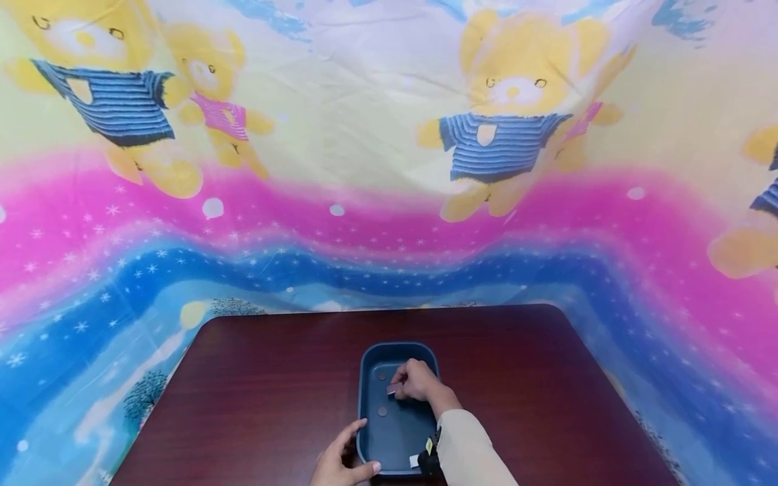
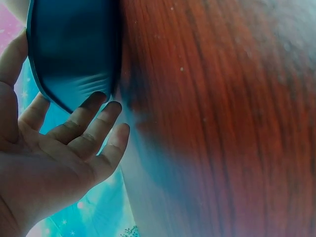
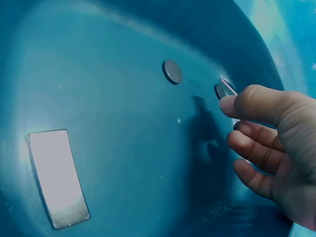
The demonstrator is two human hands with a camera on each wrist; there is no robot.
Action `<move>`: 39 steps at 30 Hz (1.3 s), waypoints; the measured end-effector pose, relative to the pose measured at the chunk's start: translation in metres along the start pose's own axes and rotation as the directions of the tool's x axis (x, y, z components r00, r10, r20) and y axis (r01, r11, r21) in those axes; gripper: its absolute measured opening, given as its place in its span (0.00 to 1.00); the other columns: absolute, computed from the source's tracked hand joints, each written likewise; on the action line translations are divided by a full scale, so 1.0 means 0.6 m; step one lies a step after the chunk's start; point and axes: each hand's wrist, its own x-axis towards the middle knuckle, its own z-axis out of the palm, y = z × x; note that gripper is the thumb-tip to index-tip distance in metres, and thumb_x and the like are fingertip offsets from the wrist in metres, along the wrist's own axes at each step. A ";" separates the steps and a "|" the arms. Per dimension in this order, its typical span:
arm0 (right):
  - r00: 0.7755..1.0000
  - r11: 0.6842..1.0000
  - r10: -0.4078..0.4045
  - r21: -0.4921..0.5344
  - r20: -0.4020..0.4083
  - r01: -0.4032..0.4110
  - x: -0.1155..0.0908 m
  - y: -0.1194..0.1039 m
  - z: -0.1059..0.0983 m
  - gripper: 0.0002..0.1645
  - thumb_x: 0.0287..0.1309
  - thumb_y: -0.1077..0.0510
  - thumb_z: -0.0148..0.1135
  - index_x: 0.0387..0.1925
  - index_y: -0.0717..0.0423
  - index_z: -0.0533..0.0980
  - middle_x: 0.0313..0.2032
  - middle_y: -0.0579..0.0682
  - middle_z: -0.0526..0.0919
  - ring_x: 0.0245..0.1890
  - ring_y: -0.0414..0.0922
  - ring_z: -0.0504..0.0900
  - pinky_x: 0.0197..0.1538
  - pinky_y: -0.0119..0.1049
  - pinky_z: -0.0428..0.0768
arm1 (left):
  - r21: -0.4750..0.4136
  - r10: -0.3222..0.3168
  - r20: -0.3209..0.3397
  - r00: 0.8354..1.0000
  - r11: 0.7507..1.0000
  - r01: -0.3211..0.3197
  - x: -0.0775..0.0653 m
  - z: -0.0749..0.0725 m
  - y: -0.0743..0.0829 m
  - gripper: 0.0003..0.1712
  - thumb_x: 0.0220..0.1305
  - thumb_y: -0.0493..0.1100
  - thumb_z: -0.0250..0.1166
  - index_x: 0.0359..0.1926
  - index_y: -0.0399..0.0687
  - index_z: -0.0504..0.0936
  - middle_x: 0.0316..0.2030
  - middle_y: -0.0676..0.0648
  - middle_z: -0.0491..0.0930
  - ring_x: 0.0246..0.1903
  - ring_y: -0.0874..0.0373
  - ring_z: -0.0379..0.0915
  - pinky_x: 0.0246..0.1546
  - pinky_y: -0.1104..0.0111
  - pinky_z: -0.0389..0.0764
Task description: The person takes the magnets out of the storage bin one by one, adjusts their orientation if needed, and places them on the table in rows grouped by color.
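On the table, a dark blue-green rectangular tray (image 1: pixel 395 442) has rounded corners and a raised rim. Inside it, my right hand (image 1: pixel 416 380) pinches a small, flat, shiny rectangular piece (image 1: pixel 394 389) between thumb and fingertips, over the tray floor. A round, flat grey disc (image 3: pixel 173 71) lies on that floor; another disc (image 3: pixel 219 92) is partly hidden behind the pinched piece. A silver rectangular block (image 3: pixel 59 177) shows at lower left in the right wrist view. My left hand (image 2: pixel 64 153) rests on the tray's near left corner, fingers spread and only slightly bent, thumb at the near rim.
The dark red-brown wooden table (image 1: pixel 279 378) extends on both sides of the tray. Behind and beside it hangs a colourful cloth (image 1: pixel 365 169) printed with teddy bears. A small black device (image 1: pixel 429 462) sits at my right wrist, over the tray's near right corner.
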 end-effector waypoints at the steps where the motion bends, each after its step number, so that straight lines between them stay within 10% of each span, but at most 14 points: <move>1: 1.000 1.000 0.000 0.010 -0.003 0.000 0.000 -0.001 0.000 0.07 0.46 0.66 0.68 0.29 0.52 0.83 0.27 0.42 0.77 0.26 0.41 0.73 0.29 0.36 0.74 | 0.000 0.000 -0.002 1.000 1.000 0.000 0.000 -0.001 0.000 0.42 0.49 0.48 0.73 0.64 0.42 0.66 0.41 0.43 0.77 0.33 0.52 0.74 0.30 0.59 0.74; 24: 0.971 0.989 -0.127 0.045 -0.202 0.139 -0.077 -0.017 -0.042 0.09 0.48 0.65 0.69 0.33 0.53 0.82 0.31 0.46 0.73 0.27 0.43 0.70 0.28 0.34 0.74 | -0.058 0.008 0.021 1.000 0.998 -0.007 0.003 -0.003 -0.006 0.42 0.48 0.46 0.74 0.63 0.42 0.66 0.39 0.43 0.76 0.32 0.52 0.72 0.29 0.60 0.75; 39: 0.941 0.982 0.040 0.188 -0.337 0.026 -0.119 0.041 -0.084 0.12 0.46 0.70 0.68 0.35 0.58 0.81 0.33 0.49 0.78 0.28 0.44 0.75 0.30 0.36 0.77 | -0.046 0.101 -0.051 0.994 0.994 -0.103 0.001 -0.002 0.000 0.45 0.43 0.41 0.77 0.62 0.35 0.67 0.53 0.31 0.69 0.44 0.43 0.71 0.37 0.56 0.76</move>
